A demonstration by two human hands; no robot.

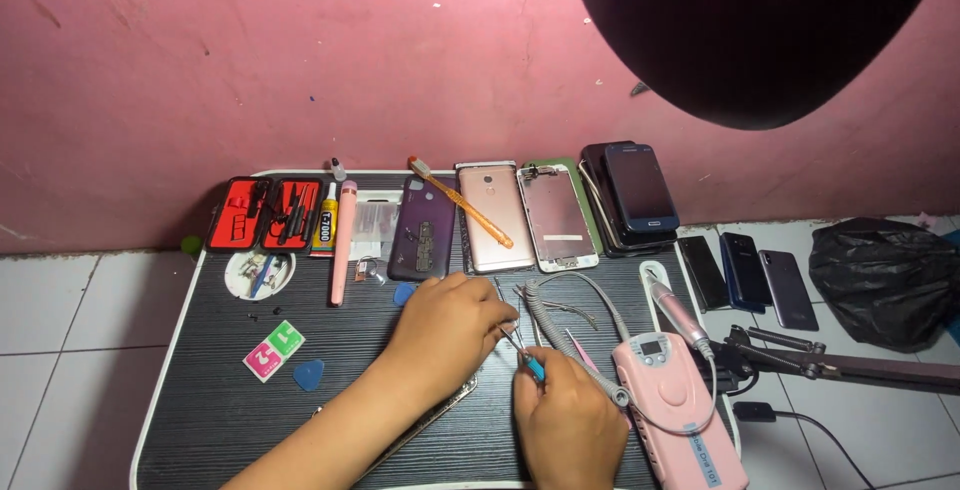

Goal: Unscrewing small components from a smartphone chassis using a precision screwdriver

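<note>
My left hand (445, 325) rests palm down on a phone (440, 412) lying on the black table (200, 410); most of the phone is hidden under my hand and forearm. My right hand (565, 415) pinches a thin screwdriver with a blue grip (528, 358), its metal tip pointing up and left toward my left fingertips. Several metal tweezers (560, 310) lie just beyond both hands.
A pink rotary tool unit (675, 390) with a coiled cord sits at right. Along the back lie a red tool case (265, 213), glue tube (326, 218), pink rod (342, 245), phone back covers (495, 215), stacked phones (635, 195). A black lamp shade (760, 30) hangs overhead; black bag (885, 275) on the floor.
</note>
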